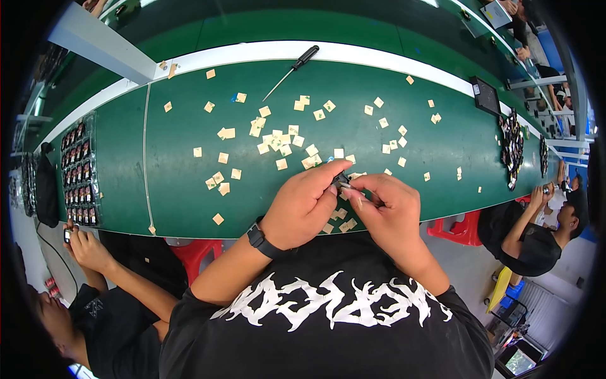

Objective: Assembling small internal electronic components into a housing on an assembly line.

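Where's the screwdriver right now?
In the head view, the black-handled screwdriver lies at the far edge of the green table, beyond the scattered tan squares, untouched by either hand.

My left hand (303,205) and right hand (388,211) pinch a small dark part (341,180) over my paper-square-strewn green table (189,202).

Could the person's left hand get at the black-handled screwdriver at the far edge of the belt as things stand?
Probably, but not at once: the left hand and right hand both pinch a small dark part. The path to the screwdriver crosses only flat paper squares.
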A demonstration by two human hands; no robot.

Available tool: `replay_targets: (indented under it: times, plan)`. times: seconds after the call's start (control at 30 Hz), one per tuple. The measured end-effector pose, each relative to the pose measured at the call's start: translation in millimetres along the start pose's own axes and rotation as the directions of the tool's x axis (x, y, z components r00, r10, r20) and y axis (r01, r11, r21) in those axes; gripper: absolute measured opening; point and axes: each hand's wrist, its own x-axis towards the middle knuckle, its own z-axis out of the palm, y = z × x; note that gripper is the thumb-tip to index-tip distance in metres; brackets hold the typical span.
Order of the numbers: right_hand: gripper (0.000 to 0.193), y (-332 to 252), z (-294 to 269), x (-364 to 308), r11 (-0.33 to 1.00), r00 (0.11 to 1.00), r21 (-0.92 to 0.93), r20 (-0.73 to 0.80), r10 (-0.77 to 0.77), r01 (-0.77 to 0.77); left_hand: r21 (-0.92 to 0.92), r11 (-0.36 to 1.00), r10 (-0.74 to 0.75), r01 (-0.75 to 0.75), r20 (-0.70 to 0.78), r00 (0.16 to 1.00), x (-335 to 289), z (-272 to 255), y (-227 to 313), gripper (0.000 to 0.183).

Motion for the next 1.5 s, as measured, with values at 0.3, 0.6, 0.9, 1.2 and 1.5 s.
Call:
replay_targets:
  times: [0.3, 0.6, 0.9, 1.2, 1.5]
  plan:
    - [0.016, 7.4, -1.9, 4.3, 0.996, 0.992, 0.066, 0.117, 0.049, -0.057, 0.065, 0.996, 0.066, -0.067, 0.016, 0.998, -3.0, 2.1, -5.0, 0.051]
    - [0.016, 19.8, 1.5, 8.2, 0.991, 0.994, 0.136, 0.107, -0.026, 0.011, 0.08, 0.997, -0.021, 0.013, 0.106, 0.994, -1.8, -5.5, 2.0, 0.052]
    - [0.02, 27.5, 19.4, -0.2, 0.989, 0.99, 0.069, -0.062, -0.128, 0.132, -0.14, 0.977, -0.135, 0.161, 0.184, 0.974, -2.0, -10.0, -0.3, 0.054]
    - [0.042, 25.4, 12.5, -6.8, 0.907, 0.929, -0.204, 0.028, -0.369, 0.367, -0.316, 0.908, -0.221, 0.275, 0.197, 0.955, -0.3, -12.3, 1.0, 0.059]
    - [0.059, 33.9, 5.9, -6.0, 0.974, 0.947, -0.083, 0.263, -0.184, 0.213, -0.367, 0.854, -0.315, 0.368, 0.199, 0.928, -0.4, -13.5, 3.8, 0.057]
